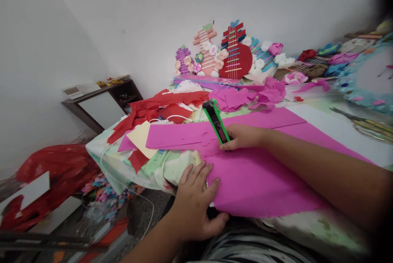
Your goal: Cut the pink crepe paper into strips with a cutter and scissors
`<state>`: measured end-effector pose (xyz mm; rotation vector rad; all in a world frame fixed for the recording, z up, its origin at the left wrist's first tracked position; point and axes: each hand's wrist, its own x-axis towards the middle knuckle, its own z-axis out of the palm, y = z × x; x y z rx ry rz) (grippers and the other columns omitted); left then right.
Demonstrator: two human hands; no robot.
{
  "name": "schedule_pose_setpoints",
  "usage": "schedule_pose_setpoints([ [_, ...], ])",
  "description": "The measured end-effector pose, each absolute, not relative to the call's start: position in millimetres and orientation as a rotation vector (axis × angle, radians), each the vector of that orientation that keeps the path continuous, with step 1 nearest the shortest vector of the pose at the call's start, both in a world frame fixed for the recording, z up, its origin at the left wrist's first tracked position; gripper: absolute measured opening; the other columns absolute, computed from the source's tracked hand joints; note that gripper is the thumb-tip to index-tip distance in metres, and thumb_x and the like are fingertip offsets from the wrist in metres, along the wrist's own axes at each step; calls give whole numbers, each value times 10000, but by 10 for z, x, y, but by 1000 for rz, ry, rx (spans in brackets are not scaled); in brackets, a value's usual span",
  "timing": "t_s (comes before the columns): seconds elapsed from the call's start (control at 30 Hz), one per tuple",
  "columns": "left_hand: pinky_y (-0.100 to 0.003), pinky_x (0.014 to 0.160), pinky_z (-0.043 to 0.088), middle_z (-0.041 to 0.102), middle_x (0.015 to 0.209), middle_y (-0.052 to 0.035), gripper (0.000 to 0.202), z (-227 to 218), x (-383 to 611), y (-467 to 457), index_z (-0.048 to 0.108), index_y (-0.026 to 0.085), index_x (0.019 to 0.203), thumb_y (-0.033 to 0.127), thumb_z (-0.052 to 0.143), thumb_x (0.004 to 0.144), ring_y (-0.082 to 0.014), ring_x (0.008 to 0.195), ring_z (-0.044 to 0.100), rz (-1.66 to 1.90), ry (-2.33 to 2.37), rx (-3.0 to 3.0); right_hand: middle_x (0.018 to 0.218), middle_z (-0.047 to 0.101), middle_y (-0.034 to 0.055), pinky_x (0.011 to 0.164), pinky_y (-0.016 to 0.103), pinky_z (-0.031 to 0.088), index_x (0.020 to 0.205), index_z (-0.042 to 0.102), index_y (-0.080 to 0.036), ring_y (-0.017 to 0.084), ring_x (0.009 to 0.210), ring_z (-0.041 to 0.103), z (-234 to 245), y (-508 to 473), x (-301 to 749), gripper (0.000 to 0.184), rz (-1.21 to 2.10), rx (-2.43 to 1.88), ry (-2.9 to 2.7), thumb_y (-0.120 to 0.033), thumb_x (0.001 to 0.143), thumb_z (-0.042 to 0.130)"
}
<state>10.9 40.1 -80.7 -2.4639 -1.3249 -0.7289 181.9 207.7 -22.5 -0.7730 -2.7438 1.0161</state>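
My right hand [242, 136] is closed round the lower part of a green-and-black utility knife [215, 120], which leans up and to the left. Its blade does not show. Under it lies a large bright pink sheet [260, 185], with a long straight slit marking off a pink strip [175, 135] along its far side. My left hand [198, 201] rests at the sheet's near left edge with fingers apart, holding nothing. Some fingertips touch the pink sheet.
Scissors [365, 123] lie at the right on white board. Crumpled pink paper [254, 95] and red paper scraps [175, 103] lie behind the sheet. Paper-covered instrument models [235, 54] lean against the wall. A small cabinet [104, 103] and red plastic [58, 164] are on the left.
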Motion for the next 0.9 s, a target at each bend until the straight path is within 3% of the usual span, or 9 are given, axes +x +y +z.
schedule_pose_setpoints([
  [0.13,-512,911,240,492,1152,-177,494,-810,107,403,552,152,999,478,513,631,-327,1105,413,-709,-1336,-2481,524,419,-35,458,200,299,579,478,-149,78,493,392,-204,2052,1798,257,897,-746,-2808,-387,672,510],
  [0.4,-526,915,229,472,1169,-188,496,-819,111,396,551,144,1014,462,519,635,-336,1120,394,-703,-1340,-2497,598,573,3,533,212,394,658,562,-138,113,562,530,-216,2093,1851,223,1130,-786,-2627,-350,696,504],
  [0.9,-511,931,224,477,1174,-167,499,-808,102,399,550,162,1010,486,501,634,-319,1135,385,-692,-1363,-2497,586,570,1,554,231,422,645,540,-140,119,560,537,-252,2125,1858,205,1303,-771,-2493,-345,668,537],
])
